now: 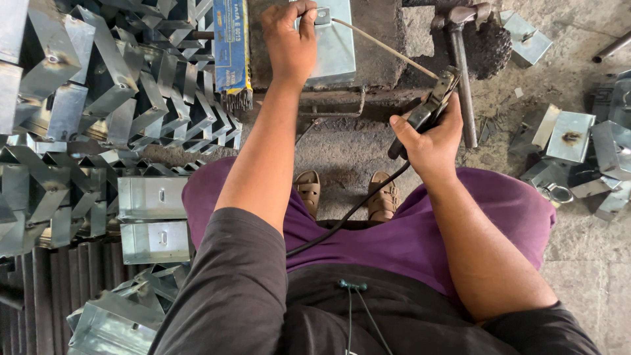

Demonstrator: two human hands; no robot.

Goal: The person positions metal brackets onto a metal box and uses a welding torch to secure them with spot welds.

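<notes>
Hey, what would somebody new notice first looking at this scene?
Probably the right hand gripping a welding electrode holder, its thin rod running up to a small metal box that the left hand holds at top centre. Next, the big heap of folded metal brackets filling the left side.

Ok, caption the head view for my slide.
Left hand steadies a galvanised metal box while right hand holds a welding electrode holder.

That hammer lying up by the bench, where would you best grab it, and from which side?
Probably by the long handle of the hammer, near its free lower end, coming from the right. The head lies far up at the bench, and the right hand with its electrode holder crowds the left side.
</notes>
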